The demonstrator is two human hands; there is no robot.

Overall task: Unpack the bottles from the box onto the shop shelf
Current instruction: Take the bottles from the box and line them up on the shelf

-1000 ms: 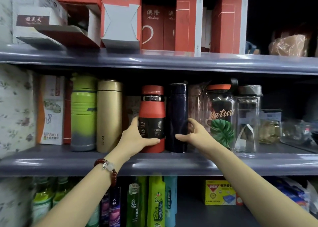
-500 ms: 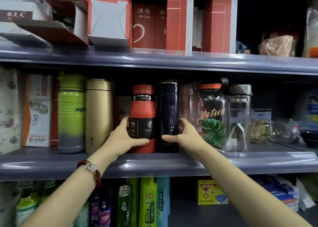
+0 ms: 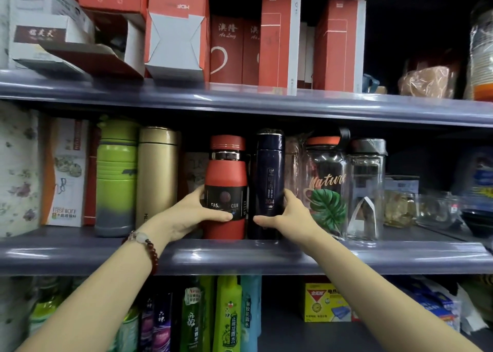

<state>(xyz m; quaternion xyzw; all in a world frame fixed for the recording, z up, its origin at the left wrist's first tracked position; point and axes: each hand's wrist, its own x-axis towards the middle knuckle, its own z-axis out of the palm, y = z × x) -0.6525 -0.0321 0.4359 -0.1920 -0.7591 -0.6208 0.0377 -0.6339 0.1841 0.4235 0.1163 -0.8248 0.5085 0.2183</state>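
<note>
Item 1: red bottle [image 3: 226, 186], upright on the middle shelf [image 3: 266, 255], your left hand [image 3: 186, 215] wrapped round its black label, thumb across the front. Item 2: navy bottle [image 3: 269, 183], upright, touching the red one's right side, your right hand [image 3: 290, 215] clasping its lower body. Beyond your left fingers: gold flask [image 3: 157, 178], green flask [image 3: 116, 175]. Beyond your right fingers: 2 clear bottles [image 3: 325, 186].

Small shop interior, seen close up. Grey metal shelf [image 3: 346, 255] tiers w/ clear plastic price-strip edges. Middle tier: drink bottles [image 3: 117, 178] lined up side by side, glass jars at right. Top tier: red product boxes [image 3: 278, 42], some opened. Bottom tier: rows of green and purple toiletry bottles [image 3: 229, 317], plus yellow insect-repellent box [image 3: 326, 302].
</note>
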